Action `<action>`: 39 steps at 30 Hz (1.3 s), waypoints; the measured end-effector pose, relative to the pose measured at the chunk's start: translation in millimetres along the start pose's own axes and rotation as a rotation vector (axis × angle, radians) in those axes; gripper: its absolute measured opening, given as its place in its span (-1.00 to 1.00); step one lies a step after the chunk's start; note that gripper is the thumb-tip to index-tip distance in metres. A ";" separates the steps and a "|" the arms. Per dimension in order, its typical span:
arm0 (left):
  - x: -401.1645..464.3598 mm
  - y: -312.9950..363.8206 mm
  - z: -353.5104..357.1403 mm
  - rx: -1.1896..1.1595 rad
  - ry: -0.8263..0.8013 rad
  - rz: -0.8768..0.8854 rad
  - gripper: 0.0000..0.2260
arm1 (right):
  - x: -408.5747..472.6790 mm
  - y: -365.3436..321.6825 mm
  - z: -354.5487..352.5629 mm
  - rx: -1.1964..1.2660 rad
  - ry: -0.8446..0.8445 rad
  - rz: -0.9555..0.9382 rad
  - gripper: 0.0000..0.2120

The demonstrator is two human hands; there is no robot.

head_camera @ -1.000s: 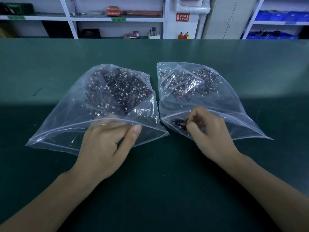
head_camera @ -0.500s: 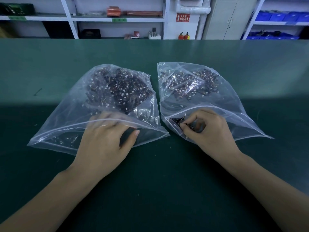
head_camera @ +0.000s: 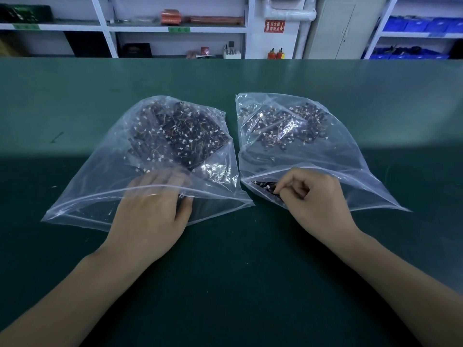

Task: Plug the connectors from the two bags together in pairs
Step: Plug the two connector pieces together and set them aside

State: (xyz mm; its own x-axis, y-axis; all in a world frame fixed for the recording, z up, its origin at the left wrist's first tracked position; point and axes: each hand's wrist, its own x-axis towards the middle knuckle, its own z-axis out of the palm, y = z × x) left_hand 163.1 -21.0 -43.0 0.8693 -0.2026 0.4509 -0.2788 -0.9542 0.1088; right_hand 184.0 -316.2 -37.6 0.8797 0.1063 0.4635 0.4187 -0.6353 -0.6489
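A: What's changed on the left?

B: The left hand (head_camera: 150, 209) has slid deeper into the clear plastic bag of dark wired connectors (head_camera: 105, 186); its fingers (head_camera: 160, 179) lie straight under the film, just short of the heap, holding nothing yet.

A: And right?

B: The right hand (head_camera: 313, 196) has curled tighter at the second clear bag (head_camera: 363, 171), fingertips (head_camera: 281, 194) pinching a small dark connector (head_camera: 263, 187) at its mouth. One half of a pair looks secured.

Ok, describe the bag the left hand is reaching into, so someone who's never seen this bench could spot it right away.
On the green bench lie two clear plastic bags side by side, mouths toward the person. It is the left bag, with the left hand slid inside its mouth. Its pile of connectors looks darker and denser than that in the right bag.
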 end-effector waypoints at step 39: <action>-5.6 27.0 -5.0 -0.583 0.119 0.360 -0.85 | -14.3 -12.7 12.1 0.092 -0.105 -0.324 -0.89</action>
State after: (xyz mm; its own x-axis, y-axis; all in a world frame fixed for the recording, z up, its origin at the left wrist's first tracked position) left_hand 148.7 -44.5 -38.1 0.6400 -0.4272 0.6386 -0.7442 -0.5514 0.3770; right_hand 168.8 -300.4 -43.3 0.7144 0.3723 0.5925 0.6941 -0.4844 -0.5325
